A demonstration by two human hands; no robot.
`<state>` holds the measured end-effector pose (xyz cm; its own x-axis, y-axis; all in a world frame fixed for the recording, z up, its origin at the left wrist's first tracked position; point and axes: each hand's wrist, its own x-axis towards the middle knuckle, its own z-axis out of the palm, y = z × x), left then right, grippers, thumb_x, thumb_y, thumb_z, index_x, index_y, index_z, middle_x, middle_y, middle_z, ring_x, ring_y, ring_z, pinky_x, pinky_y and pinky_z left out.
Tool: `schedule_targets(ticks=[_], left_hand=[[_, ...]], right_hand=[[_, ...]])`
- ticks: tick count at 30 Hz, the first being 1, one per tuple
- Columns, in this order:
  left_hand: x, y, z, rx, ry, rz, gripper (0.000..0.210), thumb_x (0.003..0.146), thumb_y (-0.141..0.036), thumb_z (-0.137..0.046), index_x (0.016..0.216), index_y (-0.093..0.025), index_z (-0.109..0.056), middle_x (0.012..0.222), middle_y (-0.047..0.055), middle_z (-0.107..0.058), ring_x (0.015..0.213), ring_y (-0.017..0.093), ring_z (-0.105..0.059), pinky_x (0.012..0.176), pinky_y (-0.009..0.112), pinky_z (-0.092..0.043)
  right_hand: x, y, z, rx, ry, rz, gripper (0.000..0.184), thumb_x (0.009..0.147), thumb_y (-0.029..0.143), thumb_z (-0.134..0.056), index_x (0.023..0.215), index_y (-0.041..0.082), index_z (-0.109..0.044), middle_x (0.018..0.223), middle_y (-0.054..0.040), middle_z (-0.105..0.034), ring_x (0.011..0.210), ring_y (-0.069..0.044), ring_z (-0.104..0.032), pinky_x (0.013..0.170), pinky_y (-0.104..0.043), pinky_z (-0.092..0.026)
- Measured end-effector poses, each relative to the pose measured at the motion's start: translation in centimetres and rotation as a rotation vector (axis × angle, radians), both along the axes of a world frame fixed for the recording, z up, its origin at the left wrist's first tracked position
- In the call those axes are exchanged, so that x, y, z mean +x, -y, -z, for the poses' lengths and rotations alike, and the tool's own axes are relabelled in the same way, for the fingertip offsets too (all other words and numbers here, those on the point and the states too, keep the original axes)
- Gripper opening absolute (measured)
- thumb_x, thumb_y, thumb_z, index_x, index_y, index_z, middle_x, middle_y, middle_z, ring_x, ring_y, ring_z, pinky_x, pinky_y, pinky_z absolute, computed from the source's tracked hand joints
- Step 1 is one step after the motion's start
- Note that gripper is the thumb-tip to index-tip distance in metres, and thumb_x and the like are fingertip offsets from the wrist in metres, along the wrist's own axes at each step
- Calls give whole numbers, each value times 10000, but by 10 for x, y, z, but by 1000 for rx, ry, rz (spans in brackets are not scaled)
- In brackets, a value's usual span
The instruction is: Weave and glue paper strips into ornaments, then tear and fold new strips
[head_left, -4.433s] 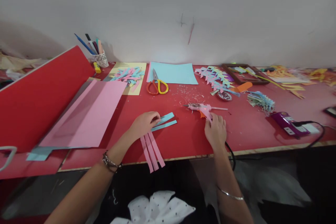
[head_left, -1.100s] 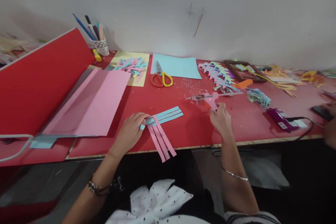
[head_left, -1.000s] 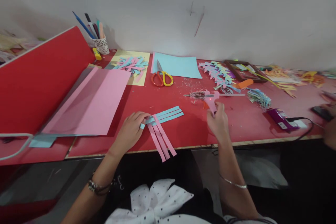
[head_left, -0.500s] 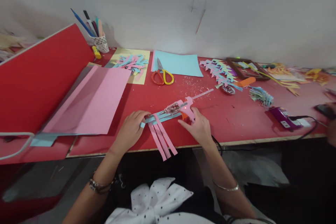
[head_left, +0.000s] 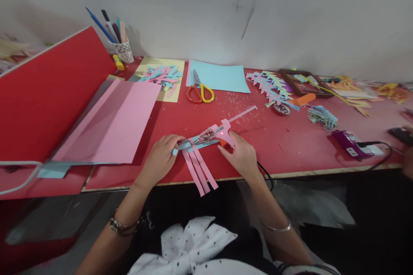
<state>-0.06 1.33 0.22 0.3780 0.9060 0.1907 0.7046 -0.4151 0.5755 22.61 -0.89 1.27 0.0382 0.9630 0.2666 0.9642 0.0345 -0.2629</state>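
My right hand (head_left: 240, 152) is closed round the handle of a pink glue gun (head_left: 226, 133), which lies low over the table with a glue stick (head_left: 243, 114) poking out of its back. The gun's nozzle points left, at the crossing of light blue paper strips (head_left: 206, 145) and pink paper strips (head_left: 200, 172). Between the fingertips of my left hand (head_left: 163, 154) is the left end of the blue strips. The pink strips hang toward the table's front edge.
Scissors (head_left: 200, 93) lie by a blue sheet (head_left: 222, 76). Pink sheets (head_left: 112, 120) lean by a red board (head_left: 54, 90) at left. Cut strips (head_left: 163, 76) sit on yellow paper. At right are a purple power socket (head_left: 350, 144) and another person's hand (head_left: 408, 159). A pen cup (head_left: 124, 51) stands behind.
The glue gun has slid left and slightly down along the strips, its nozzle now at the pink crossing. My left hand has stayed about where it was.
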Motion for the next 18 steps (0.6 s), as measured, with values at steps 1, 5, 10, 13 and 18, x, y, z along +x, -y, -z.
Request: schedule_targets(ticks=[1,5,10,13,18], left_hand=[[0,0,0,-2,-1,-1,307,847,-208,-245,979,-177,-521,996,76,-597,938,207,-520,838,378,-406],[0,0,-1,-3,7,-6,310,847,-213,-244,976,-173,-524,1000,79,-596,947,206,-520,847,377,-404],[0,0,0,4,0,-5,309,844,-215,-246,970,-176,-526,994,74,-598,946,205,-523,841,374,-409],[0,0,0,15,0,-5,305,842,-211,-249,964,-180,-526,982,69,-601,930,204,-528,827,374,-417],[0,0,0,23,-1,-4,298,844,-205,-255,966,-175,-525,986,73,-601,927,205,-530,826,377,-417]], right_hand=[[0,1,0,-1,3,-5,412,753,403,-472,1078,161,-550,1019,-107,-635,839,-215,-608,634,-280,-446],[-1,2,0,-2,15,-23,409,782,365,-422,1109,145,-530,1026,-116,-626,836,-212,-604,641,-279,-445],[0,2,1,1,34,-33,406,787,329,-401,1121,134,-528,1012,-121,-630,813,-213,-608,640,-283,-454],[0,1,2,21,37,-42,406,788,326,-393,1114,130,-535,1000,-125,-635,796,-218,-612,627,-288,-461],[3,0,3,60,35,-47,399,789,324,-389,1099,127,-545,1004,-131,-639,788,-223,-619,622,-294,-471]])
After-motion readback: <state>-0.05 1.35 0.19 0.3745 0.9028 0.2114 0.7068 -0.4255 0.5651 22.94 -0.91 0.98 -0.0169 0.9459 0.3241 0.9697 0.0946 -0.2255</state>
